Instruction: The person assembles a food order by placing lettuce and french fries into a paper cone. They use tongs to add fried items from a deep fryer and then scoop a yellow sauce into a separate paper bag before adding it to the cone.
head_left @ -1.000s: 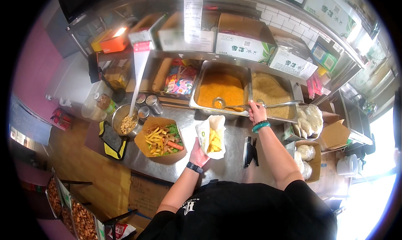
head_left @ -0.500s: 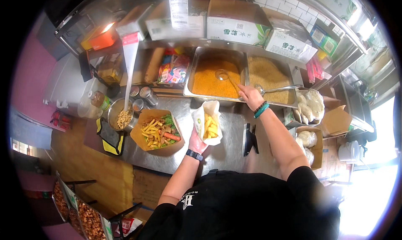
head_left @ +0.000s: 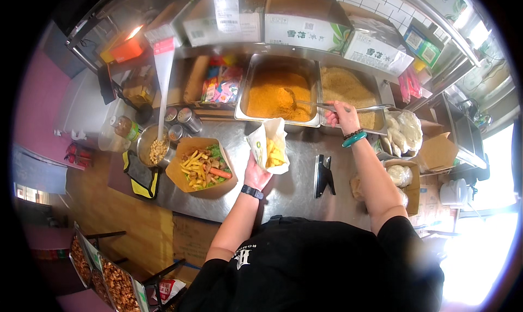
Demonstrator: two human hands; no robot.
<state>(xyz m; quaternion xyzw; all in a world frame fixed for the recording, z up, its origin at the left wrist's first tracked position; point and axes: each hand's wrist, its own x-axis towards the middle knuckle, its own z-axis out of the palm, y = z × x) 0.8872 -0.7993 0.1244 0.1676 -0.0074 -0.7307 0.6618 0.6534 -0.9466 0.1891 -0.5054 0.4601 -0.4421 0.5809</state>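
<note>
My left hand (head_left: 257, 173) is wrapped round the lower part of a white paper bag (head_left: 258, 148) with fries (head_left: 275, 155) inside, held upright over the steel counter. My right hand (head_left: 343, 117) grips the handle of a metal ladle (head_left: 308, 103); its bowl is dug into the orange powder (head_left: 271, 94) in a steel tray (head_left: 239, 109). A second ladle (head_left: 376, 106) rests across the neighbouring tray of tan powder (head_left: 344, 84), its bowl hidden behind my right hand. Left of the bag stands an open cardboard box (head_left: 175, 177) of fries, meat pieces, a sausage and greens.
Left are a pot (head_left: 143, 148) of peanuts with a long white-handled scoop, several shakers (head_left: 188, 118) and a bottle (head_left: 124, 128). A black tool (head_left: 324, 176) lies right on the counter (head_left: 294, 195). Bagged buns (head_left: 403, 132) sit beyond. Cartons (head_left: 305, 29) line the shelf above.
My right hand has moved right and the ladle now sits deeper in the orange powder, its bowl tilted. My left hand with the bag of fries stays nearly in place; the view has shifted slightly.
</note>
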